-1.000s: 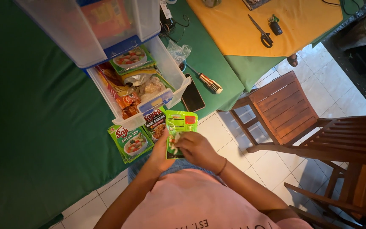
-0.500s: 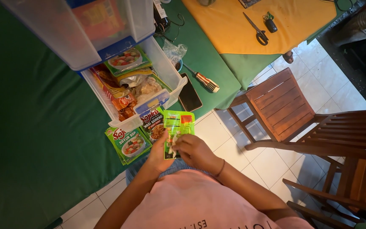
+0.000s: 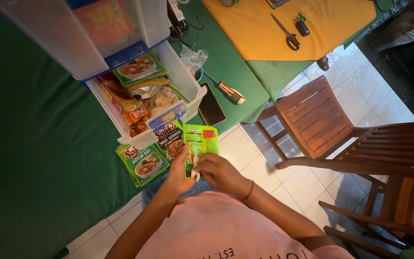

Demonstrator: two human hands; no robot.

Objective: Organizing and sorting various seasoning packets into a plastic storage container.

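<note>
Both your hands are on the bright green sachet [image 3: 201, 146], held flat just past the table edge: left hand [image 3: 177, 173] cups it from below and the side, right hand [image 3: 219, 171] pinches its lower end, fingers closed on it. The open drawer [image 3: 193, 93] sits just beyond, packed with seasoning packets [image 3: 137, 98]. Two lots are out already, it seems: green soup sachets [image 3: 142, 162] stacked on the green cloth [image 3: 39, 144], a dark fried-rice sachet [image 3: 170, 139] beside them. Plenty left in that drawer, I'd judge
</note>
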